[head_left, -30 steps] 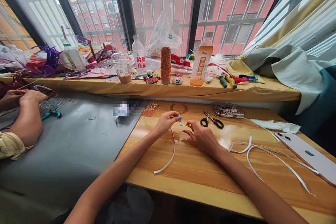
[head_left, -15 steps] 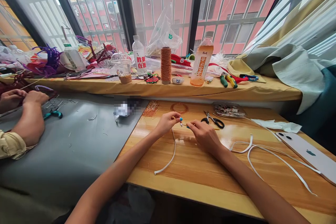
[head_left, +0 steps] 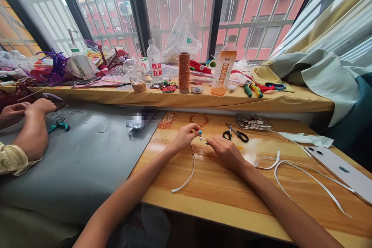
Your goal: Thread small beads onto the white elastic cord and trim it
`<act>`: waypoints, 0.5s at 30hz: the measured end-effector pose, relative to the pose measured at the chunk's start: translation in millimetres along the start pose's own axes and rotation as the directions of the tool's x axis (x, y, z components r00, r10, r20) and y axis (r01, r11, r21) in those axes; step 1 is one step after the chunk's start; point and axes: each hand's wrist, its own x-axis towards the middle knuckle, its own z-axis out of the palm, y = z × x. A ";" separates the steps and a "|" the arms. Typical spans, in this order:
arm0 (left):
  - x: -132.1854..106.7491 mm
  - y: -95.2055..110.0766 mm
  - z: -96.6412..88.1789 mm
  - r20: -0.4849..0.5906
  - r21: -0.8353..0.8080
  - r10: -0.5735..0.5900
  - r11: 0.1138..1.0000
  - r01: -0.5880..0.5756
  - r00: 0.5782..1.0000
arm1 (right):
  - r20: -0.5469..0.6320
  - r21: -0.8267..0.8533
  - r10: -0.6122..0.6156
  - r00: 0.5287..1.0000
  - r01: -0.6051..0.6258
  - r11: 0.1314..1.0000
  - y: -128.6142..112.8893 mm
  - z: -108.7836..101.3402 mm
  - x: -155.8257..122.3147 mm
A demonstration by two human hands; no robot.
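Observation:
My left hand point(head_left: 185, 136) is pinched shut on the end of a white strip point(head_left: 188, 170) that trails toward me over the wooden table point(head_left: 221, 186); a small white bead shows at its fingertips. My right hand point(head_left: 225, 151) is closed in a pinch just right of it, on a thin copper-coloured wire that reaches toward the bead. The two hands almost touch. Black-handled scissors point(head_left: 236, 134) lie just behind my right hand.
A coil of copper wire point(head_left: 198, 119), a tray of small parts point(head_left: 253, 121), more white strips point(head_left: 302, 174) and a phone point(head_left: 340, 170) lie on the table. Bottles, a wire spool point(head_left: 183, 72) and pliers crowd the sill. Another person's hands point(head_left: 29, 110) work at left.
My right hand has closed into a pinch and moved up to meet my left hand at the bead. The other person's hands shifted slightly.

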 end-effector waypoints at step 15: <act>-2.9 5.7 1.5 -0.030 0.061 0.062 0.996 -0.060 0.998 | 0.076 0.259 0.224 0.972 -0.237 0.936 0.1 4.2 -2.8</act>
